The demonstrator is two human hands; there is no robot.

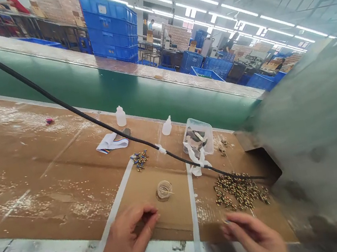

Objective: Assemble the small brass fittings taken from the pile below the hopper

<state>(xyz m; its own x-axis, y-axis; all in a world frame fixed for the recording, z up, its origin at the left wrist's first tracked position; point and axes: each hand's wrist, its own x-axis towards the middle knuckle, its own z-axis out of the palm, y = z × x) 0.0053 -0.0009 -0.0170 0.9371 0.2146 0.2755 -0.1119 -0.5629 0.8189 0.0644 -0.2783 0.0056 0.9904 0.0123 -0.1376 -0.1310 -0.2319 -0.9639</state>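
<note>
My left hand (128,239) is over the front of the cardboard-covered bench, its thumb and forefinger brought together in a pinch. What they hold, if anything, is too small to make out. Just beyond those fingertips stands a small clear cup (164,189) with a thin stick in it. My right hand (253,235) is also pinched, with a tiny bluish speck at its fingertips that I cannot identify. It is nearest to a large pile of small black and brass-coloured parts (240,191). A smaller pile of similar parts with blue bits (140,160) lies behind the cup.
A black cable (81,113) crosses diagonally above the bench. Behind are two white squeeze bottles (120,117), a folded striped cloth strip (112,142) and a clear plastic box (207,136) with tools and cloth. A green conveyor belt (116,87) runs past; a grey surface (323,137) bounds the right.
</note>
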